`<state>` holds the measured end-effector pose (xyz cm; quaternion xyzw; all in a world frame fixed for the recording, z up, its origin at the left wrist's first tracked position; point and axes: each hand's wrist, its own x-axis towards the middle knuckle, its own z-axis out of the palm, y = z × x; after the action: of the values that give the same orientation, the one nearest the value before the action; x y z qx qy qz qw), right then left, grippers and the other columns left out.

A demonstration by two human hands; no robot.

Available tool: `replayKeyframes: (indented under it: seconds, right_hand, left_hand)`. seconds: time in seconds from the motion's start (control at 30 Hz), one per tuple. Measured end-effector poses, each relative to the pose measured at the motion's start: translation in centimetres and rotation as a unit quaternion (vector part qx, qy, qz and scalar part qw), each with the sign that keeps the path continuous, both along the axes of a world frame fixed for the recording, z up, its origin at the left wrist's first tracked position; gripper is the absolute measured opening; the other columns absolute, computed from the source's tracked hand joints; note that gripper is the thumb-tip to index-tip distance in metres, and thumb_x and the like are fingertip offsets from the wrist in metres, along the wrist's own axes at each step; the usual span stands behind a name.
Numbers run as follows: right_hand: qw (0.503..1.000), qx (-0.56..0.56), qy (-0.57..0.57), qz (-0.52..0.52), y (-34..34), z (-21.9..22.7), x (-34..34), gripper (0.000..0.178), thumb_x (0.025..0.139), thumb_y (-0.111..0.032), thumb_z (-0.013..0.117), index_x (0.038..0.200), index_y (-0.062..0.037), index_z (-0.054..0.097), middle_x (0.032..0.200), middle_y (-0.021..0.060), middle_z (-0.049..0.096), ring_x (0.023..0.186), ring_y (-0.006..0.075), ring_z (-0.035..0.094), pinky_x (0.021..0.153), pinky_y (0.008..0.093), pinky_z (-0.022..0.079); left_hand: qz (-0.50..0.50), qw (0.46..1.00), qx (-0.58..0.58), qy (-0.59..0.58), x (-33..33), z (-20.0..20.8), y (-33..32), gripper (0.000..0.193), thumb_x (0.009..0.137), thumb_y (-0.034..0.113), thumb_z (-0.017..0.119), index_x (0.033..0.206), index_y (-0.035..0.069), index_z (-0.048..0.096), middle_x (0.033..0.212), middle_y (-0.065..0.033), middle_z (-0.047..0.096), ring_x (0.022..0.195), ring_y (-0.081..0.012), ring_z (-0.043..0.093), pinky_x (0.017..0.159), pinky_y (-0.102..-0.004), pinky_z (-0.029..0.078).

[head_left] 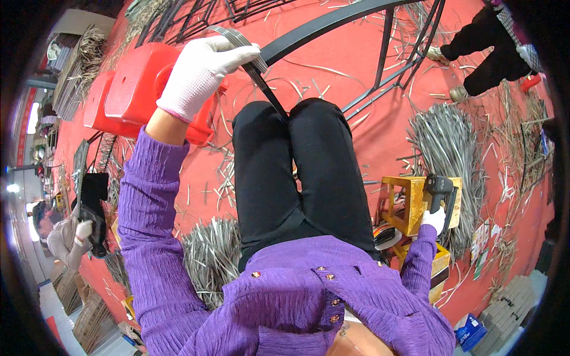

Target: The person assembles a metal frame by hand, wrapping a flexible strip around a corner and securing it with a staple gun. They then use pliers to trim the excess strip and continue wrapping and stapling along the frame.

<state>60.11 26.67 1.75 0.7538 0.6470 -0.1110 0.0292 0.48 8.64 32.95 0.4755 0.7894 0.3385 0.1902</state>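
My left hand, in a white glove, pinches flat grey woven-furniture strips between thumb and fingers. The strips lie against the end of a curved black metal frame, and a dark end hangs down toward my knees. Off to my right, my gloved right hand is closed round the handle of a black staple gun. That tool is at the top of a yellow stool. My right fingers are partly hidden by the glove's angle and the tool.
Red plastic stools stand beside my left forearm. Bundles of grey strips lie on the red floor at right and left. More black frames are at the far side. Other people are at far right and left.
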Motion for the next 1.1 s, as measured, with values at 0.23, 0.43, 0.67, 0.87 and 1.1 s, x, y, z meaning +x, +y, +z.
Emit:
replayKeyframes:
  seconds: [0.23, 0.43, 0.67, 0.87, 1.1]
  right_hand:
    - [0.973, -0.021, 0.228, -0.014, 1.5, 7.5, -6.7, 0.044, 0.075, -0.016, 0.065, 0.117, -0.0066, 0.055, 0.093, 0.0165, 0.066, 0.084, 0.0330, 0.065, 0.079, 0.0406, 0.051]
    - [0.823, 0.062, 0.407, 0.392, -1.6, 14.2, -21.2, 0.047, 0.077, -0.015, 0.067, 0.122, -0.0080, 0.060, 0.098, 0.0134, 0.068, 0.087, 0.0300, 0.067, 0.078, 0.0382, 0.052]
    - [0.655, 0.025, 0.449, 0.607, -2.4, 19.0, -31.5, 0.056, 0.076, -0.015, 0.067, 0.132, -0.0091, 0.060, 0.091, 0.0126, 0.071, 0.074, 0.0285, 0.070, 0.067, 0.0337, 0.054]
    - [0.625, -0.017, 0.478, 0.616, -1.9, 20.7, -33.4, 0.063, 0.069, -0.011, 0.068, 0.131, -0.0059, 0.059, 0.096, 0.0175, 0.071, 0.084, 0.0316, 0.072, 0.076, 0.0344, 0.056]
    - [0.614, -0.040, 0.494, 0.615, -1.8, 20.5, -33.8, 0.067, 0.068, -0.017, 0.072, 0.132, -0.0051, 0.059, 0.098, 0.0172, 0.071, 0.087, 0.0326, 0.072, 0.077, 0.0349, 0.056]
  left_hand:
    - [-0.010, 1.000, 0.003, -0.008, 0.3, 0.3, 0.3, 0.031, 0.093, 0.024, 0.064, 0.110, -0.001, 0.072, 0.093, -0.0027, 0.071, 0.084, -0.0066, 0.061, 0.078, -0.0226, 0.048]
    - [-0.008, 0.998, 0.041, 0.054, 0.6, -0.4, 0.2, 0.034, 0.091, 0.032, 0.065, 0.100, 0.000, 0.073, 0.080, -0.0089, 0.071, 0.073, -0.0120, 0.063, 0.071, -0.0282, 0.049]
    - [0.014, 0.994, 0.051, 0.098, 1.0, -0.5, 0.2, 0.030, 0.091, 0.031, 0.065, 0.093, 0.003, 0.074, 0.068, -0.0107, 0.061, 0.061, -0.0143, 0.056, 0.059, -0.0299, 0.045]
    - [-0.001, 0.993, 0.089, 0.081, 1.0, -1.0, 0.2, 0.029, 0.091, 0.030, 0.065, 0.093, 0.003, 0.073, 0.069, -0.0097, 0.062, 0.062, -0.0144, 0.057, 0.059, -0.0293, 0.045]
    - [0.008, 0.994, 0.085, 0.064, 0.9, -0.9, 0.2, 0.030, 0.091, 0.031, 0.066, 0.094, 0.001, 0.072, 0.072, -0.0109, 0.066, 0.065, -0.0128, 0.061, 0.061, -0.0289, 0.047]
